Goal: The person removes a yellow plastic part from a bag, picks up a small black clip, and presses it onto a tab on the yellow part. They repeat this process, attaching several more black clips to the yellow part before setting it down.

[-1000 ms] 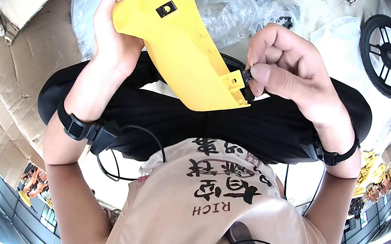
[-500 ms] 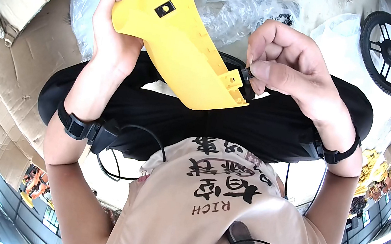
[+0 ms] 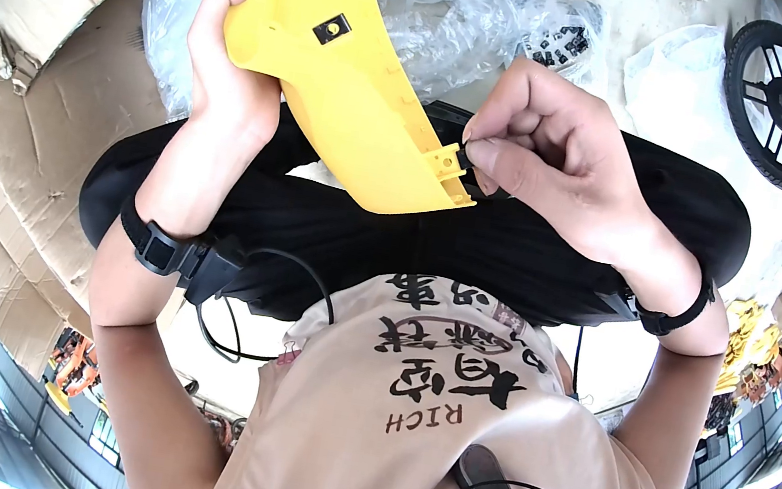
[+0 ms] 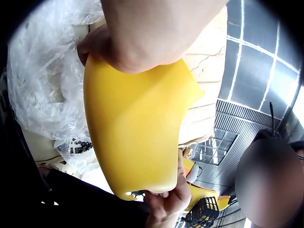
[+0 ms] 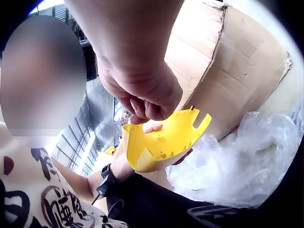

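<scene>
A curved yellow plastic panel (image 3: 351, 107) is held up over the lap by my left hand (image 3: 237, 90), gripping its far left edge with the thumb on the outer face. One black clip (image 3: 332, 28) sits on a slot in that face. My right hand (image 3: 565, 159) pinches a small black piece (image 3: 463, 157) between thumb and forefinger, right at the holed tab on the panel's near end. Most of that piece is hidden by the fingertips. In the right wrist view the panel's ribbed inner side (image 5: 164, 142) shows below my right hand (image 5: 152, 102).
Clear plastic bags (image 3: 435, 18) lie on the floor beyond the lap, with several small black clips (image 3: 562, 45) among them. A black spoked wheel (image 3: 776, 105) stands at the right. Flattened cardboard (image 3: 39, 162) covers the left side.
My right hand has moved left with the small black piece, up to the panel's tab. The panel's near end has shifted slightly left, and more of the clips beyond show.
</scene>
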Available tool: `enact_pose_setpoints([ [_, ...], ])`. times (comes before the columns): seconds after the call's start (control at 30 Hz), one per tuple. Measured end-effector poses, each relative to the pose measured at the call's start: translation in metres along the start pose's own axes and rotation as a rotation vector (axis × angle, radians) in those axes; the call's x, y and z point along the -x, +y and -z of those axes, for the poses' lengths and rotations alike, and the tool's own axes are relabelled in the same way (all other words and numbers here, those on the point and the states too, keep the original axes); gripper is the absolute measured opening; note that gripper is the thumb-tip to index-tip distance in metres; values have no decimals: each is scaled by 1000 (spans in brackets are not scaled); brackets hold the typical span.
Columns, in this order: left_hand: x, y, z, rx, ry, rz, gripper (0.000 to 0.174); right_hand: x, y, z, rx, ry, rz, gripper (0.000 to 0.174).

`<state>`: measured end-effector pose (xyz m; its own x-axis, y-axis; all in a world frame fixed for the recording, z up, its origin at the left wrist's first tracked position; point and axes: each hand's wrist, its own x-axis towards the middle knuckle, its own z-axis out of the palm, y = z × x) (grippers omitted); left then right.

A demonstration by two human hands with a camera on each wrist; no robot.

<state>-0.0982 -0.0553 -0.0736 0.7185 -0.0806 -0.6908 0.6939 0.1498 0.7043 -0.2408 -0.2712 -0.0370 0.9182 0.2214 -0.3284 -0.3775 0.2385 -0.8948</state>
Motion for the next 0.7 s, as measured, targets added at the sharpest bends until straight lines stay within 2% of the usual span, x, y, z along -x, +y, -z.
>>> enact_pose_setpoints([
  [0.07, 0, 0, -1, -2, 22, -41, 45, 0, 2, -1, 26, -6, -18, 8],
  [0.17, 1, 0, -3, -3, 30, -88, 46, 1, 3, -8, 103, 111, 71, 7],
  [0.47, -2, -6, -5, 43, 7, -89, 49, 4, 6, -17, 264, 165, 2, 12],
  [0.53, -1, -6, -6, 34, 6, -87, 49, 4, 8, -19, 383, 150, 125, 14],
  [0.6, -1, -6, -6, 26, 3, -87, 49, 2, 9, -16, 388, 134, 158, 11],
  [0.67, -2, -6, -3, -1, 6, -46, 47, -2, 4, -11, -31, 22, 33, 5],
  [0.7, -2, -5, -4, 0, 5, -49, 47, -2, 2, -6, -82, -47, 13, 13],
])
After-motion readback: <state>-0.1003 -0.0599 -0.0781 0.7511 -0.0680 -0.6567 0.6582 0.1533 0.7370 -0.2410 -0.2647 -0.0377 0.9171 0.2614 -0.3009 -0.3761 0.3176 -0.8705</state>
